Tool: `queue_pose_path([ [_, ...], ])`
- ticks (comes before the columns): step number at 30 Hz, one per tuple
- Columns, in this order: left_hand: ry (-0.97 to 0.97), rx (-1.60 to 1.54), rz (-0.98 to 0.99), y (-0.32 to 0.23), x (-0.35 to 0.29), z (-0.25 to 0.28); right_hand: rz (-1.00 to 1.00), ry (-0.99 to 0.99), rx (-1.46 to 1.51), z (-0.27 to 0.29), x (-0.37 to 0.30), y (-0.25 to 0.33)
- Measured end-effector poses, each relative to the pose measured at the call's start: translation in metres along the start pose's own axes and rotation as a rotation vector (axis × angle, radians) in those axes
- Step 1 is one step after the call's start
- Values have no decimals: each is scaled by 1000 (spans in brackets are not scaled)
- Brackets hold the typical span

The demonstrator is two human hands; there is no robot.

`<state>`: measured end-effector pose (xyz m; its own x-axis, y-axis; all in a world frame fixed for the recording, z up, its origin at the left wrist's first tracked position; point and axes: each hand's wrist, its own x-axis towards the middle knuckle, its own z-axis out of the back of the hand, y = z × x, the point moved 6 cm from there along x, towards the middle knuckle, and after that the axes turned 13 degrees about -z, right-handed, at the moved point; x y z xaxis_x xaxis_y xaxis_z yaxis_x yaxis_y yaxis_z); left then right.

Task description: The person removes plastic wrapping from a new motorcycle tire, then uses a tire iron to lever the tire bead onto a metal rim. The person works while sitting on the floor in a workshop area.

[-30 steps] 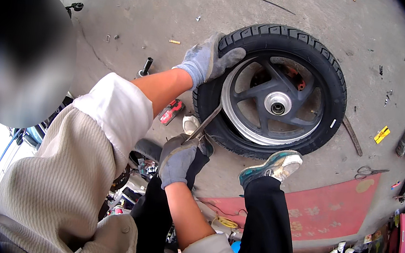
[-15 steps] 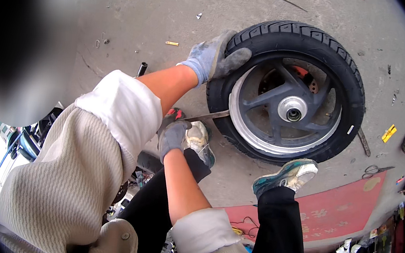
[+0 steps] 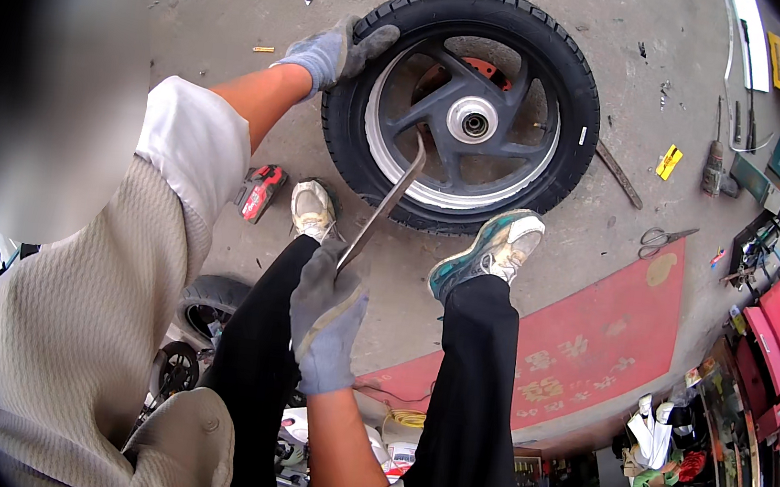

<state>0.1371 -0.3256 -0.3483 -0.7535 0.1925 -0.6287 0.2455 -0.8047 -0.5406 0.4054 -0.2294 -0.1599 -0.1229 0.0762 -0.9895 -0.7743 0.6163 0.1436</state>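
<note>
A black motorcycle tyre (image 3: pixel 570 182) sits on a dark grey spoked wheel (image 3: pixel 513 176) with a silver rim edge, flat on the floor ahead of me. My gloved left hand (image 3: pixel 339 55) grips the tyre's left side, thumb on the sidewall and the fingers mostly hidden past the tread. In my gloved right hand (image 3: pixel 329 314), closed near my left knee, is a flat metal tyre lever (image 3: pixel 385 206). The lever slants up across the tyre, its curved tip over the rim and spokes. Whether the tip touches the wheel I cannot tell.
My shoes flank the tyre's near side. A red and black power tool battery (image 3: pixel 263 193) lies left; another metal bar (image 3: pixel 619 175) lies at the tyre's right. Scissors (image 3: pixel 664 240), a yellow packet (image 3: pixel 670 162), a drill-like tool (image 3: pixel 712 168) and a red mat (image 3: pixel 579 361) lie further right.
My right hand has drawn back toward me, and the lever's tip has come away from the rim's left edge to over the spokes. My left hand keeps its grip. The view has shifted.
</note>
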Motion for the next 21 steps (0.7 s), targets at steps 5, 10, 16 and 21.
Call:
queue_pose_path([
  [5,-47,-254,195,12,-12,-6,-182,5,-730,42,45,93],
  [10,-205,-500,213,47,-5,-39,200,-78,-1415,120,80,163],
  [16,-242,-589,145,50,-79,-72,-63,-109,-1595,129,67,195],
  [21,-328,-1098,206,28,-101,-79,39,60,-1712,119,91,179],
])
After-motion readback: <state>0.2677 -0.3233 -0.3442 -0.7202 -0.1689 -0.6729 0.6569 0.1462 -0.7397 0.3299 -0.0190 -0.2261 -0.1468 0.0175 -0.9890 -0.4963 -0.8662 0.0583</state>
